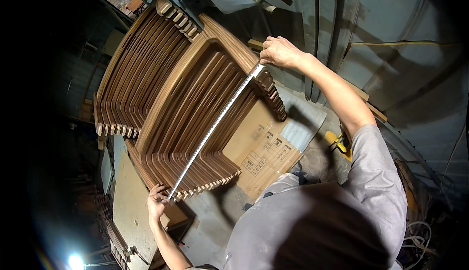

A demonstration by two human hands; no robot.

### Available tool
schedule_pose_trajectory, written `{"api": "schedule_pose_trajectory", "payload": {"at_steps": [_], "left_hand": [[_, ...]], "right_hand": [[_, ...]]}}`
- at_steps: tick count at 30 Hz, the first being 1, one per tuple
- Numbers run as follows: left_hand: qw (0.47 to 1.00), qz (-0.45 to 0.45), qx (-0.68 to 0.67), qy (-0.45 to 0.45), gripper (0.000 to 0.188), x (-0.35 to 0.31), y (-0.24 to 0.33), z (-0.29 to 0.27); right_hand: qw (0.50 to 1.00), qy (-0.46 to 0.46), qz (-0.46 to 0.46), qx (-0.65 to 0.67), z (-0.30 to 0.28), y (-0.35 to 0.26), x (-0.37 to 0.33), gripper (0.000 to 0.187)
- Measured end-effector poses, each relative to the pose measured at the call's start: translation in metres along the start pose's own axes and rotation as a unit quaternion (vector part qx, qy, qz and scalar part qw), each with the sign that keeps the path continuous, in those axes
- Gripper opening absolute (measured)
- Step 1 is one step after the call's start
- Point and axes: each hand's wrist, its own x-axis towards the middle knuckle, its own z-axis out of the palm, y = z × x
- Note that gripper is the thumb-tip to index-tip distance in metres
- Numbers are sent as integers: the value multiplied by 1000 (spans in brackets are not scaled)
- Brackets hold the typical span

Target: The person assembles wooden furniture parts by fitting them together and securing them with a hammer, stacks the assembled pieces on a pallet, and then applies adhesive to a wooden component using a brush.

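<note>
White, narrow, graduated measuring tape [215, 123], one: head view, centre of frame, long axis slanting from lower left to upper right, across a stack of brown, curved wooden frames [161, 99]. Hands, two, well apart, the tape running between them. Right hand [282, 52], upper centre: fingers closed on the upper end, beside a frame corner. Left hand [155, 201], lower left: nearer the lower end, fingers at the wood; whether pinching or pressing cannot be told. Second stack of brown wooden frames [128, 69], upper left. Brown, flat, printed cardboard sheet [234, 140], right of centre. Hidden: right fingertips, partly. Indistinct: tape graduations, any contact with wood mid-span. Left margin lost in darkness.
</note>
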Motion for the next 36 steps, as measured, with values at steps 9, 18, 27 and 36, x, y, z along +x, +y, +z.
{"api": "schedule_pose_trajectory", "payload": {"at_steps": [9,18,27,36], "left_hand": [[1000,-13,-8,-1,10,0,4,-2],[1000,-12,-3,-8,12,0,-2,-3],[1000,-2,2,-15,13,1,2,-4],[1000,-15,-3,-9,12,2,2,-3]], "right_hand": [[1000,-17,2,4,-2,2,1,22],[1000,-20,3,0,-1,1,0,22],[1000,-13,4,3,1,1,0,22],[1000,-12,6,-4,2,2,-2,22]]}}
